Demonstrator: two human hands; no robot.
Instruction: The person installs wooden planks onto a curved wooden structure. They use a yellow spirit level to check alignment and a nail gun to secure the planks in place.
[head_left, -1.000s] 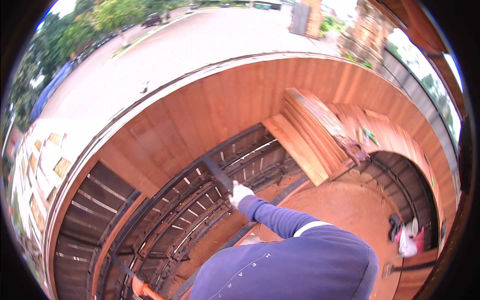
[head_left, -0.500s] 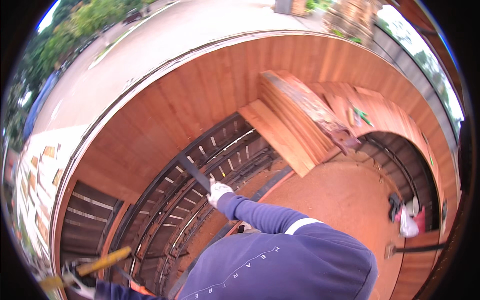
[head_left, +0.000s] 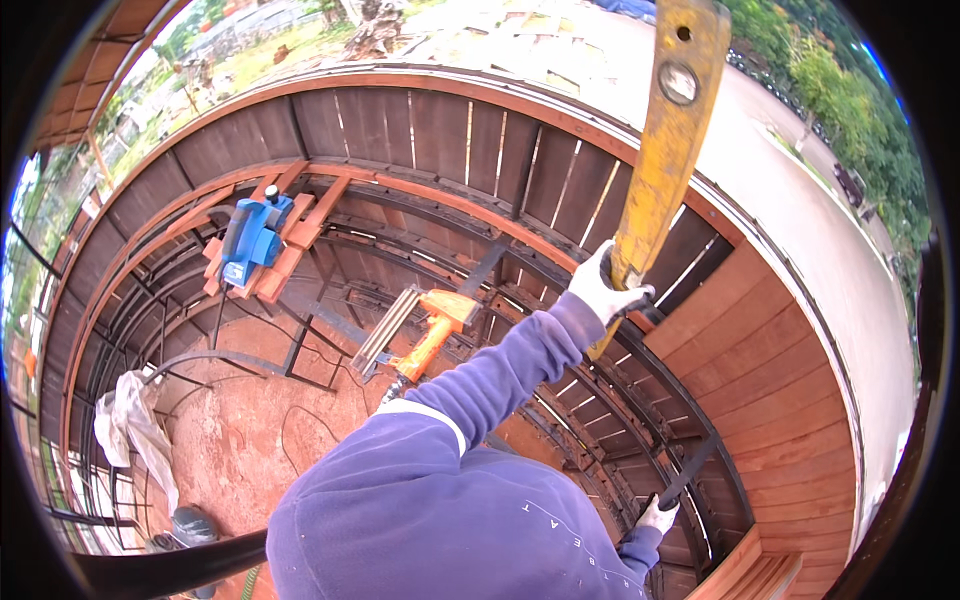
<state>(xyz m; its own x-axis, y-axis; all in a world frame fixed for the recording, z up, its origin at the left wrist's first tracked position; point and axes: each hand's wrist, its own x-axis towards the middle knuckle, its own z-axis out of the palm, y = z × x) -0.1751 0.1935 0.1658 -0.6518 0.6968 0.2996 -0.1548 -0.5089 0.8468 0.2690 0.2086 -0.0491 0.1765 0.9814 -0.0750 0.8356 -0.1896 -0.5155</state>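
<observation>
Level (head_left: 664,155), yellow, held aslant across curved slatted wall (head_left: 375,130), clasped near lower end in left hand (head_left: 606,284), gloved. Dark flat bar (head_left: 690,470), lower end grasped in right hand (head_left: 657,515). Leftward: orange nailer (head_left: 432,335), blue planer (head_left: 254,240).

The person's left arm (head_left: 510,360) extends toward 2 o'clock, its gloved left hand (head_left: 599,287) near 3 o'clock with fingers curled in a grip. The gloved right hand (head_left: 657,515), also gripping, sits around 5 o'clock; only a short length of right forearm (head_left: 639,547) shows beyond the torso (head_left: 430,530) at 6 o'clock.
</observation>
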